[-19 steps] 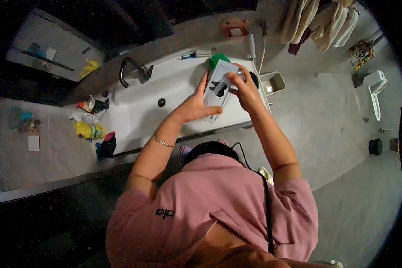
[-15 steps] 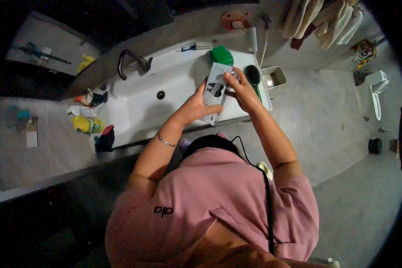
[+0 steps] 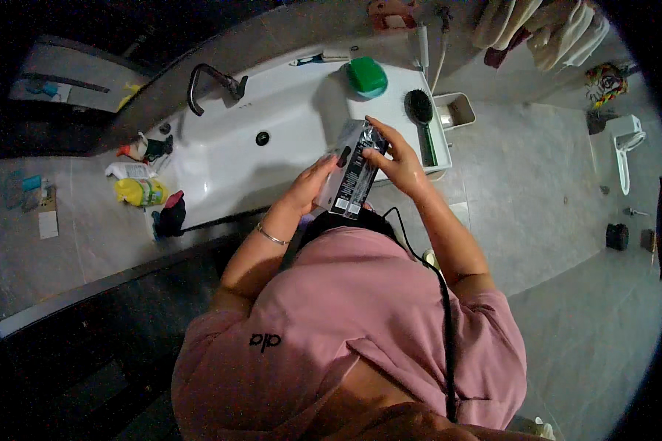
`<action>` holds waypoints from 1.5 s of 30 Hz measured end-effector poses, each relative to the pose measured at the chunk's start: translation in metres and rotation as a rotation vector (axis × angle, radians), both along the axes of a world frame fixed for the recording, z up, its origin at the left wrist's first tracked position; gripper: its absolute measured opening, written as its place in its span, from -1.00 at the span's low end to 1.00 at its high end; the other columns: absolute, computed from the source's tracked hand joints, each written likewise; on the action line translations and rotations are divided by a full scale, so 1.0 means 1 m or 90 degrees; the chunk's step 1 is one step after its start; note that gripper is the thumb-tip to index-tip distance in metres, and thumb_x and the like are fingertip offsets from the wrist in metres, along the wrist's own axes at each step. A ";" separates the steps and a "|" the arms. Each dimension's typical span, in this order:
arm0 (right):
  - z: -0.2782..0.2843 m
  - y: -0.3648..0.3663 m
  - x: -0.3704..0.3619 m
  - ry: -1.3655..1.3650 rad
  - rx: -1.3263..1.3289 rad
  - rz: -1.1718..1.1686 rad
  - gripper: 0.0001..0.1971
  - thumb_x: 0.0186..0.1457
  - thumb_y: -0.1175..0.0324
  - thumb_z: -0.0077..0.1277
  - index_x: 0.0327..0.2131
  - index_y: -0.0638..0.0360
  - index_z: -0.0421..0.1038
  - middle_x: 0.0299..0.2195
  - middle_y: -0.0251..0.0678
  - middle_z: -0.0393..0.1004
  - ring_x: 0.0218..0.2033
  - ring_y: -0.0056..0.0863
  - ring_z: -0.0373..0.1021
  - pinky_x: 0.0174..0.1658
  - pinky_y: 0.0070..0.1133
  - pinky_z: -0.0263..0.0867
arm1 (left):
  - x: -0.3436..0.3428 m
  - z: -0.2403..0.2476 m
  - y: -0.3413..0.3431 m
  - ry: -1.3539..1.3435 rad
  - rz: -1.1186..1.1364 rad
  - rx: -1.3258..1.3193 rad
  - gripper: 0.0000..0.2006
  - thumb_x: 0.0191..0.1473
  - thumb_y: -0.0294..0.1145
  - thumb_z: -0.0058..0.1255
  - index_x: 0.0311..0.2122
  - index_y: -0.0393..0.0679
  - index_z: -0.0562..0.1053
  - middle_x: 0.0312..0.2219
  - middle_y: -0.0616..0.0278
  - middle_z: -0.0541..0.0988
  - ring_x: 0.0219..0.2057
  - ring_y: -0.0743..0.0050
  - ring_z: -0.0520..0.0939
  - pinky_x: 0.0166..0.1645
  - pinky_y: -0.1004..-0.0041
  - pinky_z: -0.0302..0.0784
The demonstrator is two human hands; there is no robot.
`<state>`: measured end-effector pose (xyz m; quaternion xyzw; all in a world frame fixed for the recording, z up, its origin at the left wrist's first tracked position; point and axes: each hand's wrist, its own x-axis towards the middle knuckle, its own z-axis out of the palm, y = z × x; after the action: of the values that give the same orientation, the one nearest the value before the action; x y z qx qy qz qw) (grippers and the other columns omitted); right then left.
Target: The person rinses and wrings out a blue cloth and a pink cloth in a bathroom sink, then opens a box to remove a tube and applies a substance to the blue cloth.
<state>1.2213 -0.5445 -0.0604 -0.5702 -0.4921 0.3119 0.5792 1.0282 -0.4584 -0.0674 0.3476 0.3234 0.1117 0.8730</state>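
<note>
Between my two hands is a slim rectangular box (image 3: 355, 176), black with printing on the side now turned up and pale grey on the face toward my left hand. My left hand (image 3: 315, 184) presses along the pale face, its fingers partly hidden behind the box. Gripping the far right end is my right hand (image 3: 399, 160), thumb on the black side and fingers curled over the top edge. The box is held tilted above the front edge of the white sink (image 3: 228, 173), close to my body.
A green soap box (image 3: 366, 76) and a black paddle hairbrush (image 3: 420, 110) lie on the sink's right ledge. The dark faucet (image 3: 215, 84) arches at the back left. Yellow packaging (image 3: 141, 192) and a dark cloth (image 3: 171, 214) sit at the left rim. A small bin (image 3: 456, 110) stands right.
The box has been turned, so its black printed side faces up instead of the pale one. Both hands have come slightly nearer my body.
</note>
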 end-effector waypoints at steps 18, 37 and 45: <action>0.025 -0.009 -0.024 -0.307 -0.023 -0.084 -0.88 -0.02 0.47 -0.06 -0.36 0.22 0.44 -0.45 -0.18 0.45 -0.47 -0.26 0.40 -0.39 -0.50 0.32 | 0.008 0.004 -0.023 0.170 -0.042 0.557 -0.23 -0.07 -0.27 0.13 0.13 -0.32 -0.05 -0.07 -0.08 0.32 -0.05 0.21 0.38 0.00 0.32 0.31; -0.005 -0.023 0.003 0.258 -0.118 0.146 -0.36 -0.04 0.12 0.09 0.08 0.17 0.13 0.05 -0.28 0.19 0.05 -0.46 0.16 0.10 -0.54 0.05 | 0.015 -0.012 -0.025 0.061 0.064 0.299 -0.49 0.03 -0.17 -0.02 0.03 -0.19 0.19 -0.21 0.19 0.43 -0.21 0.44 0.48 -0.12 0.48 0.38; -0.024 -0.022 0.027 0.487 -0.248 0.196 -0.58 -0.03 0.34 -0.08 -0.04 0.24 0.28 -0.32 -0.33 0.35 -0.32 -0.57 0.29 -0.18 -0.60 0.24 | 0.007 -0.024 -0.008 -0.032 0.084 -0.061 -0.44 0.06 0.04 -0.23 0.01 -0.22 0.23 -0.16 0.00 0.44 -0.14 0.07 0.51 -0.15 0.25 0.51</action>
<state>1.2483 -0.5661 -0.0846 -0.4325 -0.2538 0.6691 0.5484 1.0354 -0.4664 -0.0911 0.2802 0.3284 0.1618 0.8874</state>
